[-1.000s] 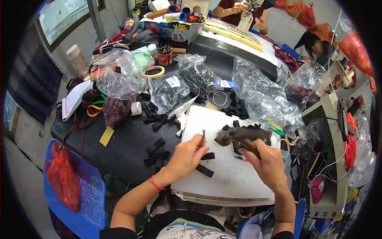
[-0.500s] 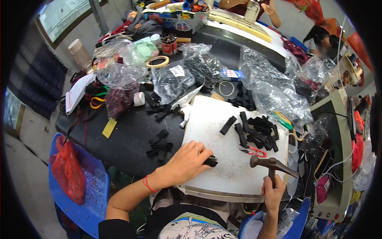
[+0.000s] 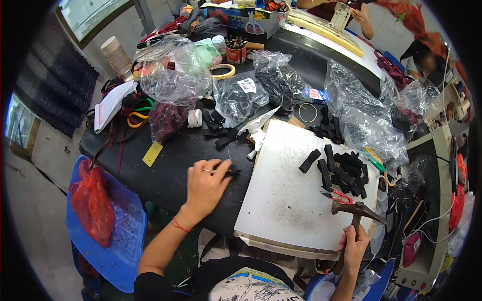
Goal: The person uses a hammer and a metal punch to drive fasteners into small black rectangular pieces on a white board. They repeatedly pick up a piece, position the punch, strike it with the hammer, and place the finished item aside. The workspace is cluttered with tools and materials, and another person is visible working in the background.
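Note:
My left hand, with a ring and a red wrist cord, is over the black table left of the white board. Its bent fingers close on a black fabric strip; the hand covers part of it and any strips below. My right hand grips the handle of a hammer, held upright over the near right part of the white board. Beyond the hammer head lie red-handled thread snips and a heap of folded black strips.
Clear plastic bags crowd the table's far side, with a tape roll and a red can. A yellow card lies at left. A blue chair holds a red bag. Another person's hand is beyond the table.
My left hand has moved left with the black strip, off the white board to the strips on the black table. My right hand keeps its hold on the hammer. The view has shifted.

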Available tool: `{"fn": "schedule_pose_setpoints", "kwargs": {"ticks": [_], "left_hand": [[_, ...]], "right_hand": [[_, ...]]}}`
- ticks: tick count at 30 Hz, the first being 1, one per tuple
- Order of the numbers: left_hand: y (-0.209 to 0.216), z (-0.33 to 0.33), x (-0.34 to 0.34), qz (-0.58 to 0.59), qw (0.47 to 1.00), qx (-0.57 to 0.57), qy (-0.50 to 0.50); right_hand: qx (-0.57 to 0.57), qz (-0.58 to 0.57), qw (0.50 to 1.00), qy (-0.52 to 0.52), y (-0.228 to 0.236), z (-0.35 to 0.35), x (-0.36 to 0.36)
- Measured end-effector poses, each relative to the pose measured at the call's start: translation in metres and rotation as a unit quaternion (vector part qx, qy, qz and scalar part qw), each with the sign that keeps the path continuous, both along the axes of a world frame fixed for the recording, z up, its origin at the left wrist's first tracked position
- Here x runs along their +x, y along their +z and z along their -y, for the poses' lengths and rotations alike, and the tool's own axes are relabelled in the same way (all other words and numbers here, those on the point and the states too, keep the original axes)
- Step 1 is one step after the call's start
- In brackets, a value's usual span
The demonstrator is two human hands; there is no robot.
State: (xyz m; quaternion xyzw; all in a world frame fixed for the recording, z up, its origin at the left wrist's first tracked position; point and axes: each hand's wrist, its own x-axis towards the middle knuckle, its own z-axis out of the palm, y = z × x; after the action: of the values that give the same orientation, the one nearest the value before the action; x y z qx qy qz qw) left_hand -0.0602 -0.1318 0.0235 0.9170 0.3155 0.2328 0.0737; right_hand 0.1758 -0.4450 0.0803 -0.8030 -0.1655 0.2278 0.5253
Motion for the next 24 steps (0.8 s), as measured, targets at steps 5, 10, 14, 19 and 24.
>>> {"fn": "schedule_pose_setpoints", "kwargs": {"ticks": [5,10,14,19,24], "left_hand": [[0.019,-0.041,-0.036,-0.036,0.997,0.015,0.062],[0.069,-0.024,0.005,0.041,0.999,-0.001,-0.006],[0.073,0.006,0.092,0.117,0.975,-0.089,-0.168],[0.049,0.020,0.158,0.051,0.968,-0.117,-0.216],[0.044,0.014,0.157,0.051,0.975,-0.043,-0.211]], "right_hand": [[-0.019,-0.021,0.999,-0.020,0.006,-0.004,-0.001],[-0.015,-0.020,1.000,-0.018,0.005,0.000,0.000],[-0.003,-0.016,1.000,-0.026,0.002,0.002,-0.002],[0.013,-0.001,1.000,-0.002,-0.002,0.004,-0.003],[0.071,-0.084,0.993,-0.034,-0.002,0.007,0.006]]}}
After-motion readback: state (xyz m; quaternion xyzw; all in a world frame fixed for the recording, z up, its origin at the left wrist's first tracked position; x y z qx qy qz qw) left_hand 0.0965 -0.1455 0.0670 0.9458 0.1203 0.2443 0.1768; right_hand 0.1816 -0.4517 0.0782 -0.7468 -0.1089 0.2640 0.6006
